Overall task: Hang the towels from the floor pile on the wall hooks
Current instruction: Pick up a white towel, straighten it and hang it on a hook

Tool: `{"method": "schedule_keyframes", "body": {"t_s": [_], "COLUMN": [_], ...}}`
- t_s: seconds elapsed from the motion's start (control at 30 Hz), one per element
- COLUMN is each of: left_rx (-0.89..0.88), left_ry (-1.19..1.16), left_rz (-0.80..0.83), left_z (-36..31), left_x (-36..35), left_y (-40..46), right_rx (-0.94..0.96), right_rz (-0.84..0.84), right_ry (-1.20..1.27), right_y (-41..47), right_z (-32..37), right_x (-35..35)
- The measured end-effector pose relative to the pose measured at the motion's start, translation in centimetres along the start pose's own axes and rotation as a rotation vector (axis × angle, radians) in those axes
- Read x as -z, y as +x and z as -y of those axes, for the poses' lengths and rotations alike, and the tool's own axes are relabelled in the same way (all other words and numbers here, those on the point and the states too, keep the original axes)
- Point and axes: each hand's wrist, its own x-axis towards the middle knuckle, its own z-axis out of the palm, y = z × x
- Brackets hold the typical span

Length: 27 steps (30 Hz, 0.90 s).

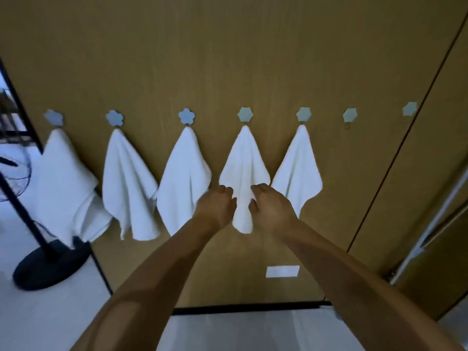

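Five towels hang; my left hand (217, 206) and right hand (269, 209), fingers curled, straighten the fourth towel (244, 173); two hooks (350, 115) remain bare.

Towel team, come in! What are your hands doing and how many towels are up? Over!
Both hands, left and right, on fourth towel, fingers curled at its edges. Five towels hung; two right-end hooks bare. Nothing in the way.

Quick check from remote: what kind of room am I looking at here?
Probably a home interior or a mock-up of one: a wood-panelled wall carrying a row of stick-on hooks, five with white towels, a standing fan on pale floor, and both hands at the fourth towel.
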Motion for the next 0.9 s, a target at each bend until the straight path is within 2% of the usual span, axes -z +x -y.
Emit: {"method": "schedule_keyframes", "body": {"t_s": [0.2, 0.4, 0.67, 0.9], "left_rx": [0.174, 0.380, 0.595, 0.783], "left_ry": [0.121, 0.174, 0.314, 0.418], "left_rz": [0.009, -0.044, -0.074, -0.065], "left_z": [5.5, 13.0, 25.5, 35.6], "left_x": [5.9, 12.0, 21.5, 30.3], "left_y": [-7.9, -16.3, -29.5, -44.0], "right_rx": [0.137, 0.399, 0.582, 0.769], "right_rz": [0.075, 0.078, 0.113, 0.142], "right_ry": [0.039, 0.109, 0.158, 0.259], "right_y": [-1.6, -2.3, -4.2, -9.9], "right_z": [9.7, 21.3, 41.2, 60.2], "right_x": [0.3, -0.3, -1.6, -2.6]}}
